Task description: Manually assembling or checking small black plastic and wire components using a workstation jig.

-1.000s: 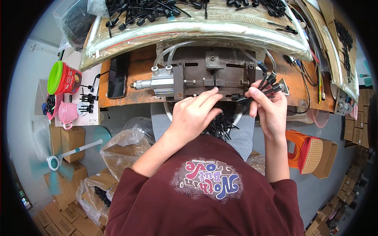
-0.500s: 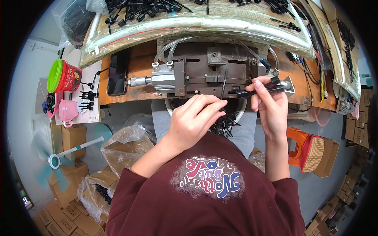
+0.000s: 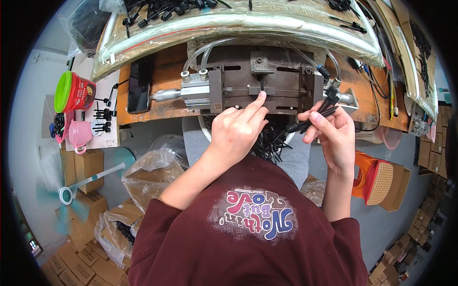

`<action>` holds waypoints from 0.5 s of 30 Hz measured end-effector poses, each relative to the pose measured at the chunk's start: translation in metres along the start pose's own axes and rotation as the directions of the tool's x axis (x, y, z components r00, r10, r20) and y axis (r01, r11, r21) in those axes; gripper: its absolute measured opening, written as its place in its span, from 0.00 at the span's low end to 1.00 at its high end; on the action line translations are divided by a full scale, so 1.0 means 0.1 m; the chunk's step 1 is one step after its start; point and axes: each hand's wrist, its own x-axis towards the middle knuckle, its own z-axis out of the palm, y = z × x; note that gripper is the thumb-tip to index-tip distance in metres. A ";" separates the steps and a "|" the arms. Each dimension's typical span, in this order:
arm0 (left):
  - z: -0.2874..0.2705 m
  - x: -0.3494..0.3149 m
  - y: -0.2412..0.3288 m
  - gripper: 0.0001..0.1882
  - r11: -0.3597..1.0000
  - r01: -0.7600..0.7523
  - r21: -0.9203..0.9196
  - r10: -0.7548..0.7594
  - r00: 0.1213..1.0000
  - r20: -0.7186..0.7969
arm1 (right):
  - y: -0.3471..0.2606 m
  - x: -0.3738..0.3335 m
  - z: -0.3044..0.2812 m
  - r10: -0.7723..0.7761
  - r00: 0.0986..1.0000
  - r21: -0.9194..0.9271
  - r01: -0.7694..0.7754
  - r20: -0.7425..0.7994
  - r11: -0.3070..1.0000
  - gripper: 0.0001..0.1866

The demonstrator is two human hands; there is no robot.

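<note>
My left hand (image 3: 238, 131) reaches to the metal fixture (image 3: 234, 101) in front of me, its index finger stretched forward. That fingertip touches the near end of a slim black rod (image 3: 262, 84), which lies across the fixture's small centre block. The thumb is hidden under the hand. To the right, my right hand (image 3: 335, 136) is closed around several black plastic pieces with thin stems (image 3: 305, 125), held beside the fixture's right end. Below, between the hands, a pile of similar black pieces (image 3: 272, 143) rests in a white-rimmed container on my lap.
A silver air cylinder (image 3: 196, 95) with clear hoses is on the fixture's left. A phone (image 3: 140, 86) lies on the wooden bench. Beyond runs a plastic-wrapped shelf (image 3: 238, 29) with black pieces. A red-and-green bucket (image 3: 78, 93) and pink cup (image 3: 79, 133) stand left; an orange stool (image 3: 374, 178) right.
My left hand has carried the rod forward onto the fixture's centre block, its index finger now extended. My right hand has tilted its bunch of pieces. The cylinder's left-end knob now looks blurred.
</note>
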 end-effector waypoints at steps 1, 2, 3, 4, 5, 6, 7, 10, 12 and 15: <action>-0.01 0.00 0.00 0.14 1.000 0.003 -0.004 -0.003 1.000 0.008 | 0.02 0.00 0.02 0.003 1.000 0.004 -0.003 -0.021 1.000 0.08; -0.03 0.00 0.00 0.14 0.995 0.023 -0.102 -0.023 1.000 0.000 | 0.04 0.01 0.02 0.020 1.000 0.014 -0.020 -0.012 1.000 0.08; -0.05 0.00 0.01 0.15 0.979 0.042 -0.200 -0.044 0.999 -0.007 | 0.05 0.03 0.02 0.036 0.999 0.022 -0.036 -0.003 0.999 0.08; -0.09 0.02 0.04 0.16 0.953 0.059 -0.296 -0.066 0.998 -0.012 | 0.07 0.04 0.02 0.051 0.999 0.031 -0.052 0.007 0.998 0.08; -0.15 0.04 0.10 0.18 0.899 0.066 -0.434 -0.086 0.996 -0.028 | 0.09 0.05 0.05 0.052 0.999 0.038 -0.052 0.004 0.998 0.07; -0.20 0.08 0.12 0.20 0.872 -0.028 -0.489 -0.024 0.995 -0.099 | 0.12 0.06 0.07 0.048 0.999 0.057 -0.048 0.017 0.997 0.07; -0.25 0.12 0.16 0.20 0.846 -0.040 -0.531 -0.004 0.997 -0.081 | 0.15 0.06 0.10 0.043 0.999 0.076 -0.045 0.031 0.996 0.07; -0.26 0.12 0.17 0.19 0.840 -0.068 -0.539 0.037 0.997 -0.068 | 0.21 0.08 0.18 0.065 0.996 0.128 -0.073 0.064 0.989 0.07; -0.28 0.11 0.15 0.18 0.850 -0.066 -0.522 0.042 0.997 -0.059 | 0.23 0.10 0.19 0.084 0.994 0.153 -0.093 0.064 0.984 0.07; -0.32 0.11 0.19 0.16 0.854 -0.079 -0.513 0.065 0.997 -0.046 | 0.19 0.12 0.18 0.090 0.994 0.155 -0.097 0.056 0.983 0.07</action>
